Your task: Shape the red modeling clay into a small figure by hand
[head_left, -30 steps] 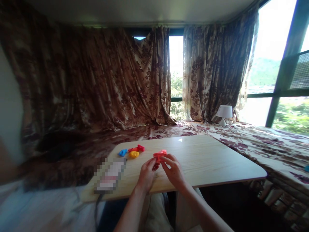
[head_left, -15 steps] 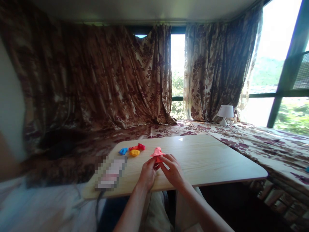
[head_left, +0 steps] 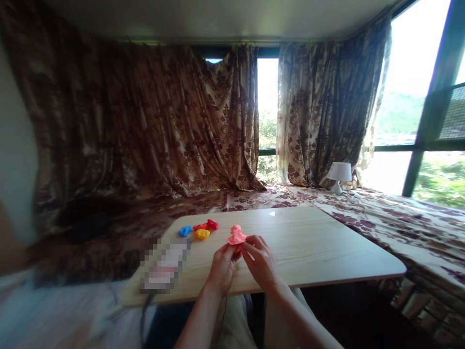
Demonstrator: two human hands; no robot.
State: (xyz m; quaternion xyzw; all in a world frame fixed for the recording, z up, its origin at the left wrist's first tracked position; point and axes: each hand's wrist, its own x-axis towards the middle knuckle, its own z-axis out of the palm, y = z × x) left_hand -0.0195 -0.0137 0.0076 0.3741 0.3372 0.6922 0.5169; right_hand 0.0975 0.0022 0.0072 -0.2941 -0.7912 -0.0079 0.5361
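Holding a thin, crumpled pink piece (head_left: 237,235) out over the near part of the pale table (head_left: 327,252), left hand (head_left: 221,269) and right hand (head_left: 261,261) close together at its lower, near side. Nearly closed at left, with thumb and fingertips pinching the base; likewise drawn in at right, with fingertips on the edge just beside and a small gap below. Cannot tell the firmness of either pinch, or the arrangement of fingertips beneath the folds. Flared around the base and raised into a lobe on top, so judged partway through handling rather than finished. Lying apart to the left, out of both hands and probably already dealt with: a blue bundle (head_left: 184,231), a yellow bundle (head_left: 202,234) and a red bundle (head_left: 212,224), all near each other. Cannot tell whether to count the red as 1 piece or 2. Left to complete, as far as visible: only the 1 pink piece in hand.
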